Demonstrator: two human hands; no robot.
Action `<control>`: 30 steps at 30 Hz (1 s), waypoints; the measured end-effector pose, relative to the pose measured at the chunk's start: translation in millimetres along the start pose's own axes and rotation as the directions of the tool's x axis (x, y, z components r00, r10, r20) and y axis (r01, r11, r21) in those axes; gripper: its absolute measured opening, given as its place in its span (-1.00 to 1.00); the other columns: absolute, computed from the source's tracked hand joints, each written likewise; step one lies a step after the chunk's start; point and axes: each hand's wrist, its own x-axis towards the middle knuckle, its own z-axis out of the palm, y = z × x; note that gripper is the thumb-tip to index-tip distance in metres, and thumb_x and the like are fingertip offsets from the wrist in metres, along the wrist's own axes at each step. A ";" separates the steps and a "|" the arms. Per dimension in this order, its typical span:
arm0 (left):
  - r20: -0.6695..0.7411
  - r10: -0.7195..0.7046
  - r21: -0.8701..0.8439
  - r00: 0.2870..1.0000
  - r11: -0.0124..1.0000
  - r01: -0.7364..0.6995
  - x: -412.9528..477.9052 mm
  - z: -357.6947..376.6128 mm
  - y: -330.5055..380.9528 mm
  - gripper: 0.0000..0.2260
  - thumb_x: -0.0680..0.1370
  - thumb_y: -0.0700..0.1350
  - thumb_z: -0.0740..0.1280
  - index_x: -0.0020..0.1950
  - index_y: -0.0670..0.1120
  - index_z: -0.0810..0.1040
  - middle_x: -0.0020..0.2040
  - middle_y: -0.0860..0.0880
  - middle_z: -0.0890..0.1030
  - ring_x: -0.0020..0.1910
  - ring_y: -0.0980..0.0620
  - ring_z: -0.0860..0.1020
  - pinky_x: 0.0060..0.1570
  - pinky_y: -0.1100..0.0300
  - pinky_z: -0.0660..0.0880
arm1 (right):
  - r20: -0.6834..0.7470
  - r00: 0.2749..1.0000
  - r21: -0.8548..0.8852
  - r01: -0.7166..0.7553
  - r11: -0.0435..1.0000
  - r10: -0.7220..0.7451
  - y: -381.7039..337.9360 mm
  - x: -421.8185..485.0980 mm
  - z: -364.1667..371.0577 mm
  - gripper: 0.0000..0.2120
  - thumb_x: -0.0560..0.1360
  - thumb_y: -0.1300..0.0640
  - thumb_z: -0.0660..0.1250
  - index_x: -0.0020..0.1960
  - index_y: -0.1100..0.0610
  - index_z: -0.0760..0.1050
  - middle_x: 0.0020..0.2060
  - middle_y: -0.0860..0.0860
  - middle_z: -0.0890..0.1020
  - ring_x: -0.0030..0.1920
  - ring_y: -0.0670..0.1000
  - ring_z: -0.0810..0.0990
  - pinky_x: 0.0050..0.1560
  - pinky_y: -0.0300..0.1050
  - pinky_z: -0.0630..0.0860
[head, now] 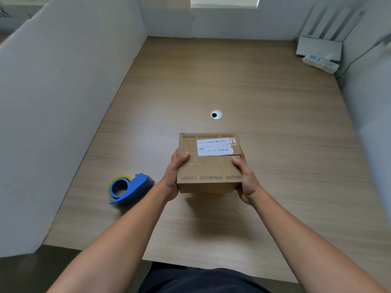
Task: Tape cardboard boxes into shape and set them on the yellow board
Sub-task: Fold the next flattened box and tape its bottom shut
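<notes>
A brown cardboard box (pixel 209 168) with a white shipping label on its top is held above the wooden table, flaps folded closed. My left hand (pixel 174 176) grips its left side, thumb over the top edge. My right hand (pixel 245 178) grips its right side in the same way. A blue tape dispenser (pixel 130 188) with a yellowish roll of tape lies on the table to the left of the box, apart from both hands. No yellow board is in view.
The wooden table (pixel 232 81) has a round cable grommet (pixel 216 114) beyond the box. White partition walls (pixel 63 92) stand on the left, back and right. A white router and a power strip (pixel 320 58) sit in the far right corner.
</notes>
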 end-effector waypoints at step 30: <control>-0.119 0.256 0.675 0.959 0.729 -0.111 5.8 -33.6 -54.0 -0.42 0.67 0.06 0.23 0.65 0.21 0.07 0.51 0.19 0.29 0.47 0.19 0.31 0.49 0.14 0.22 | 0.004 0.946 -0.726 0.226 0.650 -0.324 70.7 -7.8 -25.1 -0.29 0.58 -0.11 0.28 0.61 -0.22 0.00 0.54 -0.01 0.23 0.55 -0.03 0.23 0.53 -0.05 0.23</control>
